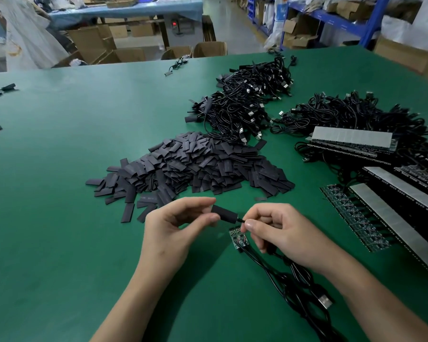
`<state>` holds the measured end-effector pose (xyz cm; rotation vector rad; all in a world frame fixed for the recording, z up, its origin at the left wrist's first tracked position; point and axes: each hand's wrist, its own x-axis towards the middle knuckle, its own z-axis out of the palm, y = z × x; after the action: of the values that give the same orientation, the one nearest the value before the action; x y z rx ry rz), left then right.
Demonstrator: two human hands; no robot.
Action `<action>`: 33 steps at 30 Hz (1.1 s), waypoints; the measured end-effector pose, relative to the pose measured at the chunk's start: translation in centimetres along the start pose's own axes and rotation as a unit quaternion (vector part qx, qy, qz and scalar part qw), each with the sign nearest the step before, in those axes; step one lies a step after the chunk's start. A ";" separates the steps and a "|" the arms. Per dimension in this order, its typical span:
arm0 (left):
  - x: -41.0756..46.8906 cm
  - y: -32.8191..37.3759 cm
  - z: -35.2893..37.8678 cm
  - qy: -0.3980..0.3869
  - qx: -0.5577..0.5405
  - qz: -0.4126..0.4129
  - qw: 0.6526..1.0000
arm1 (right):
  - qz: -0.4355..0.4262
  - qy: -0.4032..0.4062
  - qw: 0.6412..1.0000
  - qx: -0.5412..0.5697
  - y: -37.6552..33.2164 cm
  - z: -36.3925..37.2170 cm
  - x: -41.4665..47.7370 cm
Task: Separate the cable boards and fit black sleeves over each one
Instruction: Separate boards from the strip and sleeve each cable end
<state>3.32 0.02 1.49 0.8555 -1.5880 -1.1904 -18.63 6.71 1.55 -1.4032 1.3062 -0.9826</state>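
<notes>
Centrally, near the front edge of the green table mat [72,169]: one black sleeve [224,213], a matte, flattened tube, held above the mat between both hands.
- Left hand [173,225]: thumb and forefinger pinch the sleeve's upper-left end; the other fingers are curled loosely beneath.
- Right hand [277,233]: thumb and forefinger pinch the thin black cable [241,220] where it leaves the sleeve's lower-right end; the remaining fingers are curled in.
- Sleeve's long axis: slanted, running from upper left down to lower right, hand to hand.

Just below the right thumb is a small green circuit board [239,239], rectangular and studded with tiny parts, with fine red wires at its near end. Its long axis points away from the person, leaning slightly left. I cannot tell whether it is gripped or lying on the mat.

Glossy black leads [289,280] run from the board toward the person in loose loops, ending in a silver USB plug [325,301] on the mat.

Behind the hands lies a heap of loose sleeves [190,164], flat, dull charcoal rectangles in a jumble. Further back are two tangles of black cable, one [247,102] with metal plugs showing and one [356,114] to its right.

At the right lie long unsplit board strips: one green component side up [356,213], others showing pale grey backing [351,137].
</notes>
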 end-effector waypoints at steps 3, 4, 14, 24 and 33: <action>-0.1 0.0 0.6 0.029 -0.030 -0.020 0.999 | -0.010 0.009 1.000 0.009 -0.1 0.3 0.0; -0.1 0.0 0.7 0.032 -0.035 -0.022 0.999 | -0.012 0.012 1.000 0.016 -0.2 0.5 0.0; -0.3 -0.1 1.4 0.040 -0.051 -0.028 0.997 | -0.013 0.057 0.995 0.080 -0.3 1.4 0.1; -0.4 -0.3 1.6 0.034 -0.033 -0.010 0.999 | -0.011 0.067 0.992 0.103 -0.4 1.8 0.1; -0.3 -0.3 1.8 0.075 -0.061 -0.018 0.995 | -0.004 0.053 0.994 0.099 -0.4 2.4 0.1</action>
<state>1.72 0.72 1.01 0.8758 -1.3695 -1.2073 -16.22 6.84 1.42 -1.2195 1.2435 -1.1711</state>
